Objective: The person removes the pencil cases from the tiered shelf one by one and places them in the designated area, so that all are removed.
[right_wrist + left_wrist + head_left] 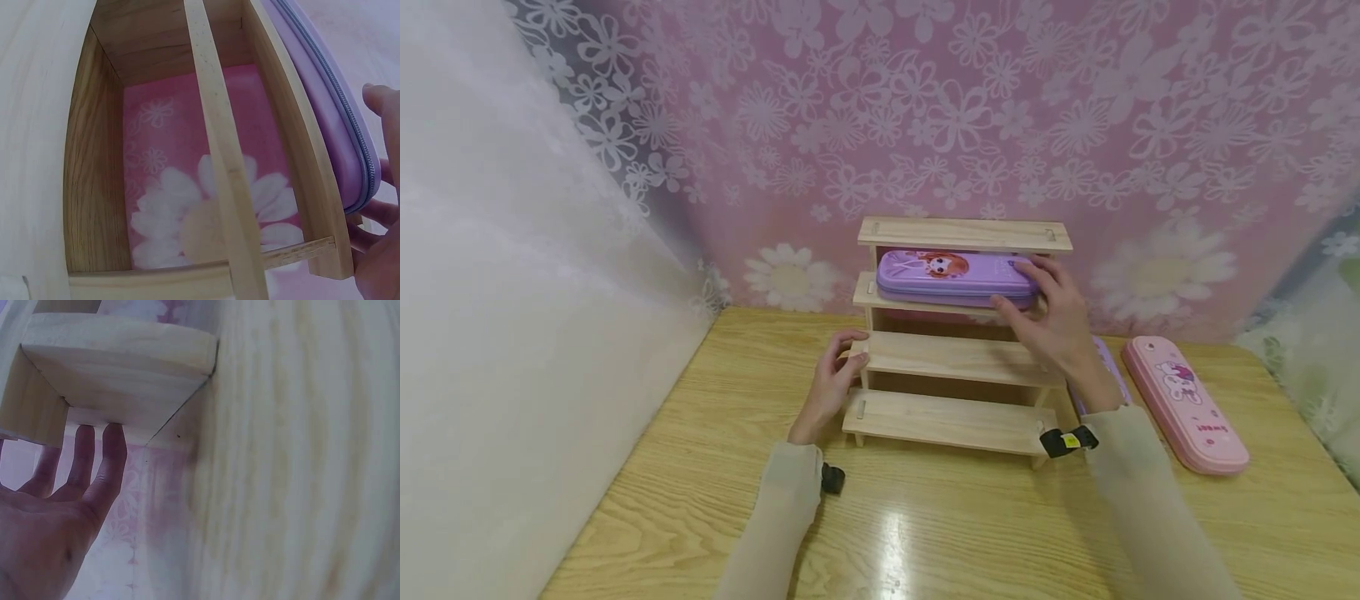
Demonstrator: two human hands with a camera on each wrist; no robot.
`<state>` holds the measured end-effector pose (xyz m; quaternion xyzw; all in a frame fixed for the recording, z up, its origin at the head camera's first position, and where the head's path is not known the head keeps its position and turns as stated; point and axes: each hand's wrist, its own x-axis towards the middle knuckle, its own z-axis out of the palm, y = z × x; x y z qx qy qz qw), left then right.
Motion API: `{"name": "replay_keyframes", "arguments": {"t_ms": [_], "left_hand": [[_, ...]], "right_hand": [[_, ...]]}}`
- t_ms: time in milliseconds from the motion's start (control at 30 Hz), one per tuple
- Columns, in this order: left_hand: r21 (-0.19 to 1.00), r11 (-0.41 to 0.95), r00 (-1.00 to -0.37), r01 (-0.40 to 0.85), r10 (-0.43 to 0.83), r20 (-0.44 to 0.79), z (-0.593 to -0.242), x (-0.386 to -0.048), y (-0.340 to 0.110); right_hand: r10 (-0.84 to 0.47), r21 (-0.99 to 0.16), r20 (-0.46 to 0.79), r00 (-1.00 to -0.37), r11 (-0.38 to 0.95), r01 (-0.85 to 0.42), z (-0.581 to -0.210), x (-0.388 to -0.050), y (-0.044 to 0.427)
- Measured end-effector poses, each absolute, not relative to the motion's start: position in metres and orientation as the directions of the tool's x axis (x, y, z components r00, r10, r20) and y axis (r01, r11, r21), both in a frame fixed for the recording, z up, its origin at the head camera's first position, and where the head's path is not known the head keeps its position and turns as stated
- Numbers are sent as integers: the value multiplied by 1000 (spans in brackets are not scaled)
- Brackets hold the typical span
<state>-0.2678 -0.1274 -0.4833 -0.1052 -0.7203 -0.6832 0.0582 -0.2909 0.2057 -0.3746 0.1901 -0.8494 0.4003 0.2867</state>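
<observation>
Case point(958, 282) | right hand point(1057, 321) pinches its right end | left hand point(832, 379), lower, grips shelf's point(951, 357) left edge

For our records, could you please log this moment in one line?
right hand: grips purple oblong zippered case | left hand: holds pale wooden four-tier rack | case: at second tier from top

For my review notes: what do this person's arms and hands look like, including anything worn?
The left hand and right hand are both bare, without gloves. The left sleeve and right sleeve are long, plain and pale cream. A small black piece shows at the left cuff; by the right cuff sits a black band with a yellow patch.
</observation>
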Motion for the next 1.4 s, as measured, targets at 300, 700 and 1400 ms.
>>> {"name": "replay_keyframes", "arguments": {"t_ms": [300,700,1400], "left_hand": [[974,39,-972,223,87,219,-481,-268,-129],[972,30,-969,235,80,232,-484,-266,-127],[972,55,-972,230,67,226,-485,-266,-127]], "right_hand": [[-77,-596,594,-801,626,-502,-375,-287,205],[-41,-616,582,-812,629,-474,-370,-271,204],[-56,-595,398,-915,744,-305,-362,-243,204]]}}
